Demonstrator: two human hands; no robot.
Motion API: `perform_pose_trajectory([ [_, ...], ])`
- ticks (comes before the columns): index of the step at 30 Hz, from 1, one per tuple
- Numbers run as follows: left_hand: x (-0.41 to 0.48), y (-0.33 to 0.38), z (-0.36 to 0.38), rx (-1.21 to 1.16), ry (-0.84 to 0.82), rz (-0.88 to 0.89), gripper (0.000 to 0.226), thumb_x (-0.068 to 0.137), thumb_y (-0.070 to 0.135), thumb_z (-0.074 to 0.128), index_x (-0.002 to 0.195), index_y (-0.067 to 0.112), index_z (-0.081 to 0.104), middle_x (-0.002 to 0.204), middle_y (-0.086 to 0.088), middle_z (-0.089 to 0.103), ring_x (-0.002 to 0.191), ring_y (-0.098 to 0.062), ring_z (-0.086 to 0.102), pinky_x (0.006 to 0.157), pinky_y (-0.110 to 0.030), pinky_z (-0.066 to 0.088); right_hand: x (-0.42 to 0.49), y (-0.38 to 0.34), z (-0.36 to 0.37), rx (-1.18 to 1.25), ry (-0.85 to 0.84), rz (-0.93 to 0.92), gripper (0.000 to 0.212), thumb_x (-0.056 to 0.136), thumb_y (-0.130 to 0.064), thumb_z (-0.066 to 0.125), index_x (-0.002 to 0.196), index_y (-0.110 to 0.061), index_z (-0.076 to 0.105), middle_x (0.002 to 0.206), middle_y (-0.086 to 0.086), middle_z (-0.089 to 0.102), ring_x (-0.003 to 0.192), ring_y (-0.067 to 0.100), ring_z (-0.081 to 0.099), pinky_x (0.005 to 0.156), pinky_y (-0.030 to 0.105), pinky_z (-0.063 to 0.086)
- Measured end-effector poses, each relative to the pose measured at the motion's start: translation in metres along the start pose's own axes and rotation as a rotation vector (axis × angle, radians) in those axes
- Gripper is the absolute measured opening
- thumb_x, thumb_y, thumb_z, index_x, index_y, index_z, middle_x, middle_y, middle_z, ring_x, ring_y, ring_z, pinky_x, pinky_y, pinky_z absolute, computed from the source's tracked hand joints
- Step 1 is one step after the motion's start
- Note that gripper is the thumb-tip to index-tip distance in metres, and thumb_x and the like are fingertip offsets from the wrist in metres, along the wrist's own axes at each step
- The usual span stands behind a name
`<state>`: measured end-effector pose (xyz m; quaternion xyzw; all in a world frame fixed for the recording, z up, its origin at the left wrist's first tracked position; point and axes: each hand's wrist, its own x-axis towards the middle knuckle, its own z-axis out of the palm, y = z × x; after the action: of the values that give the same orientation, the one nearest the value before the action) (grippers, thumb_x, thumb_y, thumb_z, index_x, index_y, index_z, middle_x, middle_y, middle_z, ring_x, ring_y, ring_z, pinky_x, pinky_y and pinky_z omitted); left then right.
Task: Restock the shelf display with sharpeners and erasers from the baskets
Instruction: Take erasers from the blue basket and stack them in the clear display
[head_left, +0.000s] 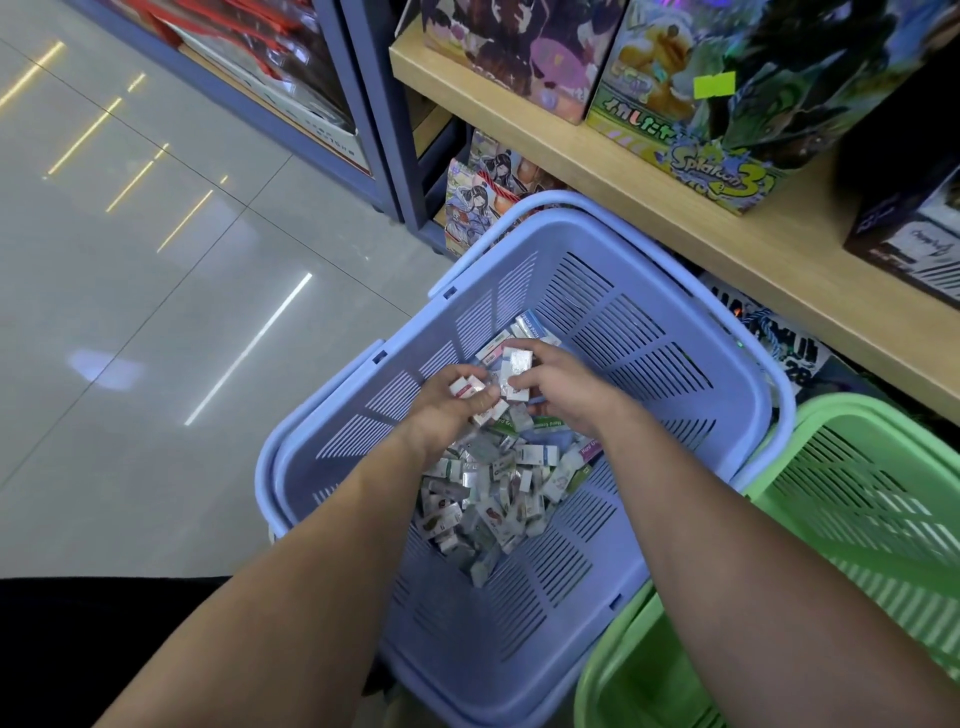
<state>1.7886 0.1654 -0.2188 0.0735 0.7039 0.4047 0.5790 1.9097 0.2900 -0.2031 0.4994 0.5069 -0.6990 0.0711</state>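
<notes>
A heap of small wrapped erasers (488, 493) lies on the bottom of a blue basket (649, 338), spread from the middle toward the far wall. Both of the person's arms reach down into this basket. The left hand (447, 410) has its fingers curled around a few of the little packets (467, 387), held just above the heap. The right hand (566, 395) is close beside it, nearly touching, and pinches another couple of packets (517, 366) between thumb and fingers.

The blue basket's slotted walls rise around the hands, and its handles lie folded down along the rim. It stands on the pale tiled floor (156, 312). A green basket (857, 493) stands just beside its right side; what it holds cannot be made out.

Over the far right corner of the blue basket runs a wooden shelf (779, 234) carrying printed boxes (675, 104). More printed packs stand under the shelf, behind the basket's far rim.
</notes>
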Motion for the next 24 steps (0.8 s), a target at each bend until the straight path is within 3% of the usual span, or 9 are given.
perform_pose_trajectory([
  [4, 0.005, -0.004, 0.004, -0.241, -0.045, -0.100, 0.029, 0.093, 0.013, 0.071, 0.119, 0.023, 0.063, 0.126, -0.012, 0.067, 0.105, -0.025, 0.067, 0.080, -0.039, 0.059, -0.001, 0.001, 0.001, -0.071, -0.018, 0.004, 0.055, 0.097, 0.002, 0.055, 0.143, -0.027, 0.050, 0.118, -0.003, 0.061, 0.096, 0.017, 0.059, 0.080, 0.032, 0.049],
  [8, 0.010, -0.002, 0.009, -0.372, -0.044, -0.145, 0.033, 0.096, 0.010, 0.067, 0.127, 0.017, 0.057, 0.117, -0.016, 0.070, 0.095, -0.028, 0.070, 0.087, -0.049, 0.056, 0.002, 0.006, 0.002, -0.099, 0.055, -0.045, 0.044, 0.089, -0.002, 0.073, 0.129, -0.012, 0.057, 0.120, 0.006, 0.070, 0.100, 0.018, 0.067, 0.073, 0.027, 0.051],
  [13, 0.008, -0.009, 0.011, -0.277, -0.049, -0.164, 0.057, 0.082, 0.029, 0.083, 0.130, 0.022, 0.054, 0.129, -0.009, 0.066, 0.118, -0.030, 0.061, 0.101, -0.051, 0.049, 0.001, 0.010, 0.006, -0.155, -0.059, -0.070, 0.026, 0.079, 0.001, 0.081, 0.092, -0.020, 0.072, 0.089, -0.003, 0.074, 0.084, 0.012, 0.071, 0.074, 0.025, 0.057],
  [15, 0.010, -0.015, 0.007, -0.288, -0.041, -0.161, 0.053, 0.082, 0.026, 0.083, 0.128, 0.019, 0.057, 0.123, -0.011, 0.069, 0.097, -0.025, 0.069, 0.077, -0.039, 0.058, 0.001, 0.011, 0.007, -0.194, -0.096, -0.044, 0.027, 0.076, 0.000, 0.084, 0.094, -0.018, 0.073, 0.090, -0.003, 0.075, 0.088, 0.014, 0.072, 0.081, 0.029, 0.059],
  [17, 0.008, -0.020, -0.001, -0.255, 0.015, -0.152, 0.041, 0.086, 0.014, 0.079, 0.124, 0.013, 0.061, 0.109, -0.013, 0.072, 0.076, -0.021, 0.071, 0.055, -0.028, 0.055, 0.004, 0.010, 0.007, -0.166, -0.091, -0.026, 0.032, 0.078, -0.002, 0.084, 0.105, -0.015, 0.071, 0.100, 0.001, 0.076, 0.093, 0.015, 0.073, 0.080, 0.030, 0.058],
  [19, 0.010, -0.030, -0.010, -0.079, 0.119, -0.165, 0.038, 0.082, 0.013, 0.082, 0.117, 0.015, 0.065, 0.100, -0.011, 0.074, 0.077, -0.024, 0.073, 0.061, -0.036, 0.061, 0.009, 0.013, 0.007, -0.182, 0.006, -0.026, 0.027, 0.085, -0.006, 0.078, 0.107, -0.018, 0.067, 0.106, 0.001, 0.074, 0.095, 0.018, 0.072, 0.080, 0.032, 0.057],
  [21, 0.011, -0.039, -0.014, 0.110, 0.178, -0.202, 0.049, 0.076, 0.021, 0.088, 0.118, 0.019, 0.064, 0.098, -0.009, 0.075, 0.088, -0.031, 0.074, 0.084, -0.052, 0.061, 0.015, 0.019, 0.006, -0.323, 0.095, -0.044, 0.019, 0.090, -0.009, 0.071, 0.101, -0.024, 0.063, 0.105, -0.001, 0.070, 0.095, 0.018, 0.068, 0.082, 0.033, 0.054],
  [23, 0.010, -0.043, -0.014, 0.171, 0.204, -0.230, 0.058, 0.075, 0.025, 0.089, 0.126, 0.020, 0.060, 0.103, -0.003, 0.072, 0.090, -0.026, 0.071, 0.089, -0.044, 0.059, 0.019, 0.027, 0.008, -0.493, 0.079, -0.063, 0.019, 0.089, -0.014, 0.074, 0.101, -0.025, 0.064, 0.101, -0.005, 0.067, 0.097, 0.016, 0.065, 0.088, 0.033, 0.054],
  [24, 0.010, -0.043, -0.012, 0.179, 0.197, -0.226, 0.058, 0.076, 0.024, 0.088, 0.127, 0.020, 0.059, 0.102, 0.001, 0.070, 0.086, -0.019, 0.069, 0.080, -0.034, 0.059, 0.019, 0.031, 0.009, -0.563, 0.066, -0.068, 0.023, 0.086, -0.018, 0.078, 0.105, -0.024, 0.065, 0.101, -0.007, 0.066, 0.098, 0.015, 0.065, 0.091, 0.034, 0.054],
])
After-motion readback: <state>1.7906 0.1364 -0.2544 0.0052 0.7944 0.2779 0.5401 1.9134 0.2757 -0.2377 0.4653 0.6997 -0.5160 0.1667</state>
